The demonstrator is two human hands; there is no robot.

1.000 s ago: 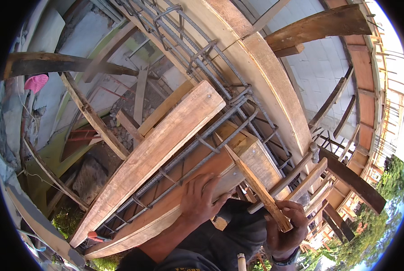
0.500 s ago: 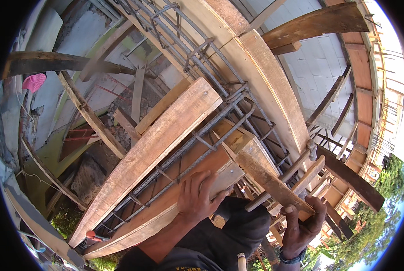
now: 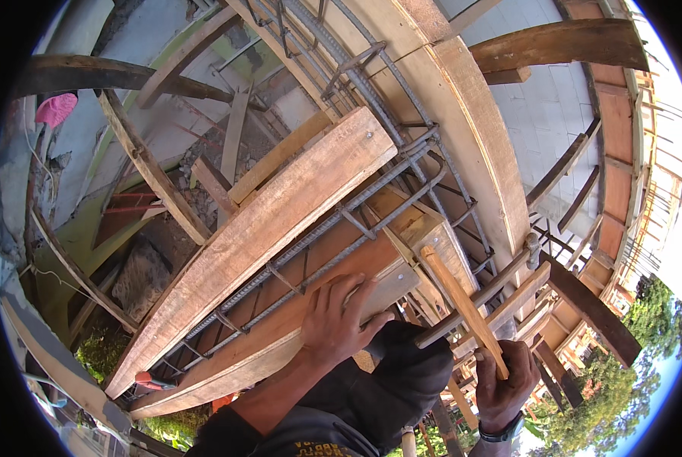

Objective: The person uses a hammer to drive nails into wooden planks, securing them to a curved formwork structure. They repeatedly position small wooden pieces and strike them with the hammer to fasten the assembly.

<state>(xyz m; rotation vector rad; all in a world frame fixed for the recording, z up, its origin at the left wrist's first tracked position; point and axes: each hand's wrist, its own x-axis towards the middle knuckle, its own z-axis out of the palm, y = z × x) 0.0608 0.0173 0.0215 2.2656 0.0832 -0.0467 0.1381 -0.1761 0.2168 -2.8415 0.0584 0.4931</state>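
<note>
My right hand [image 3: 506,385] is closed around the lower end of a short wooden slat [image 3: 464,308], with its narrow edge turned up. The slat slants up and left, its far end near the corner of the wooden formwork box [image 3: 431,232]. Beneath the slat, what looks like a hammer [image 3: 478,297] lies crosswise, its metal head at the upper right. My left hand [image 3: 337,314] lies on the near formwork board [image 3: 268,358], fingers spread over its top edge and holding nothing. Behind that board runs a steel rebar cage [image 3: 289,280].
A thick formwork plank [image 3: 257,244] flanks the cage on its far side. Another curved form [image 3: 489,145] runs along the right. An orange-handled tool [image 3: 152,381] sits at the lower left between the boards. Old timbers [image 3: 154,167] cross above rubble; a pink cloth [image 3: 56,110] hangs at left.
The slat has turned from its broad face to its narrow edge, and my right hand's fingers have closed tighter around its lower end. My left hand stays on the board; the view has shifted slightly.
</note>
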